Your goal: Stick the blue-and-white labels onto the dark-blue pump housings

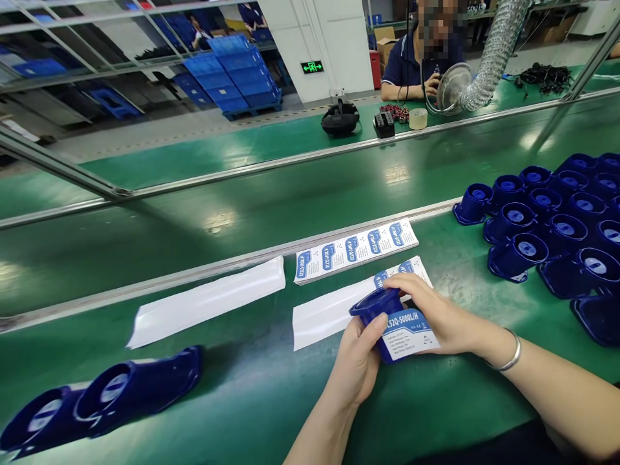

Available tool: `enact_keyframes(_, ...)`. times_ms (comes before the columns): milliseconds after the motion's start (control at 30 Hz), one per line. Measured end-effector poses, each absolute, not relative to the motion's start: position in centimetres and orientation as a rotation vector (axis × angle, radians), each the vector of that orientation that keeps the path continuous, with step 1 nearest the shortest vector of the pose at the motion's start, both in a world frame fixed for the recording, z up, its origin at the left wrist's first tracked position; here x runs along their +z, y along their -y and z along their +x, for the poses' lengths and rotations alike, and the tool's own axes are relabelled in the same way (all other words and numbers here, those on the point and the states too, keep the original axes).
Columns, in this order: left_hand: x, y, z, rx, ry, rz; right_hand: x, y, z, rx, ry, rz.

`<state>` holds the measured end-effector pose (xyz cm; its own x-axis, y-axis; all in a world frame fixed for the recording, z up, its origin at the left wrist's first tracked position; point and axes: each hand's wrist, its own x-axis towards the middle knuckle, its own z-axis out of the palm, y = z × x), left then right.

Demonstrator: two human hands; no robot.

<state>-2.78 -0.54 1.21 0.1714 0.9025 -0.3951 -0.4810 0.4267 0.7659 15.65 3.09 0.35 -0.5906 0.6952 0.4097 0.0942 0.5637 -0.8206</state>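
Between my hands is a dark blue plastic housing (372, 303), tilted, with its flanged end up. My left hand (358, 361) grips its near side, the thumb pressed against the left edge of a blue-and-white sticker label (411, 336). The label lies across the housing's side, and its right end stands off it. My right hand (436, 310) is closed at the label's right part, fingers reaching over the far side of the housing; its lower fingers are hidden behind the label. Just behind my hands lies a partly used label strip (329, 310).
A stack of label sheets (356, 248) and a blank white backing strip (208, 300) lie along the metal rail (261, 248). Several blue housings (526, 252) stand at right; two labelled-looking housings (140, 391) lie at left. Across the bench sits a co-worker (407, 64) by a duct hood (453, 87).
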Motion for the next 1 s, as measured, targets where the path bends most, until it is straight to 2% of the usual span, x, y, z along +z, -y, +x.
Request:
enact_keyframes(167, 0.9, 0.2, -3.3, 1.036, -0.955, 0.549, 0.0, -3.2, 15.8, 0.973, 2.08, -0.583)
enact_keyframes(433, 0.8, 0.3, -3.6, 0.877, -0.855, 0.622, 0.0, -4.2, 16.2, 1.095, 1.991, -0.563)
enact_keyframes(733, 0.3, 0.4, -2.9, 1.058, -0.972, 0.481, 0.2, -3.2, 15.5, 0.936, 2.068, -0.58)
enact_keyframes(1000, 1.0, 0.8, -2.5, 0.974, -0.984, 0.592, -0.2, -3.6, 15.5, 0.977, 1.987, -0.667)
